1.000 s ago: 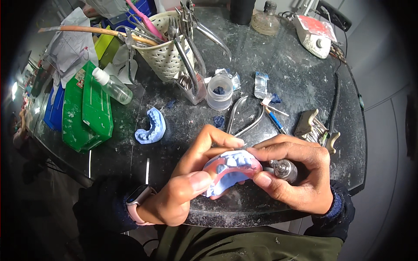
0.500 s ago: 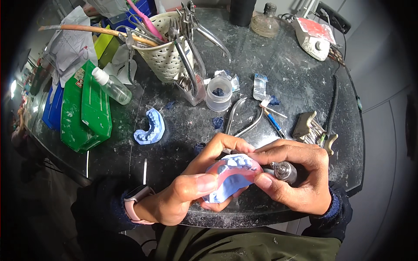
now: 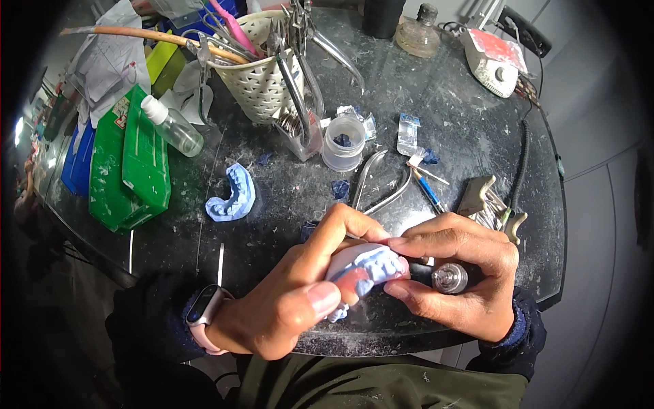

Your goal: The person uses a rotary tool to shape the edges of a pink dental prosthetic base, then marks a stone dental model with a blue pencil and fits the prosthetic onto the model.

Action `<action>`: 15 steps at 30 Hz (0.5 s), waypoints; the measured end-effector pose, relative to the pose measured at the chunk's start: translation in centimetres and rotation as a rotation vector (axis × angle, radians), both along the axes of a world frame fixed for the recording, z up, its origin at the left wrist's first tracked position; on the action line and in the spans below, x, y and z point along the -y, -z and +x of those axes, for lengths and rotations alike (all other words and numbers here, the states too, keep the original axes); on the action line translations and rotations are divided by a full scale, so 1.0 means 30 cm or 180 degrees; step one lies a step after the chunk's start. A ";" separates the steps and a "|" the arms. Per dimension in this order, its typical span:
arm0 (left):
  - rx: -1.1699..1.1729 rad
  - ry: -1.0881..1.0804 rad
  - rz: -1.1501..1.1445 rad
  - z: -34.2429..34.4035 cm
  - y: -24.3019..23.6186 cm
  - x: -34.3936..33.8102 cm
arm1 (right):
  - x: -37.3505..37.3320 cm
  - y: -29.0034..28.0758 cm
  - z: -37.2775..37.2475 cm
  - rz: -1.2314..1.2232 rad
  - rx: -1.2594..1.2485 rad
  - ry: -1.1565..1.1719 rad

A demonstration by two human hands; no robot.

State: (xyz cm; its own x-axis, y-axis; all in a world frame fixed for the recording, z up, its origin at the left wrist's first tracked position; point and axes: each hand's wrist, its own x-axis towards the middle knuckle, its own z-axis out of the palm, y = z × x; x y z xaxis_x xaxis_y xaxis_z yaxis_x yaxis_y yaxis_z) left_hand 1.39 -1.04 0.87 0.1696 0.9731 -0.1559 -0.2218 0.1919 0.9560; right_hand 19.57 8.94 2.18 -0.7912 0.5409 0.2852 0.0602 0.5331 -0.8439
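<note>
Head view: left hand (image 3: pixel 283 300) and right hand (image 3: pixel 460 273) each have a closed grip on the pink-and-blue dental model (image 3: pixel 373 264), right also cradling a dark cylindrical tool (image 3: pixel 449 278).

Dusty black worktop (image 3: pixel 470 136), grey panels (image 3: pixel 599 211), bright light (image 3: pixel 18 131)
</note>
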 end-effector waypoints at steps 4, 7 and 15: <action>0.0323 0.0084 -0.0478 -0.009 -0.005 0.001 | 0.008 -0.011 -0.006 -0.0057 0.0032 0.0086; 0.0617 0.0142 -0.0608 -0.011 0.005 -0.004 | 0.006 -0.009 -0.003 -0.0124 0.0033 0.0105; 0.0871 0.0060 -0.0755 -0.002 0.008 -0.005 | 0.006 -0.014 0.003 -0.0082 0.0154 0.0036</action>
State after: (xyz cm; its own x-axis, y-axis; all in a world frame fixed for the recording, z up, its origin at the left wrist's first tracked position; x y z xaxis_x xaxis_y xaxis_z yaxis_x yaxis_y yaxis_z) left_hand 1.34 -0.90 0.64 0.2538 0.9117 -0.3233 -0.4577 0.4076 0.7901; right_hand 19.67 8.75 2.60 -0.7977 0.5564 0.2326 0.1072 0.5104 -0.8532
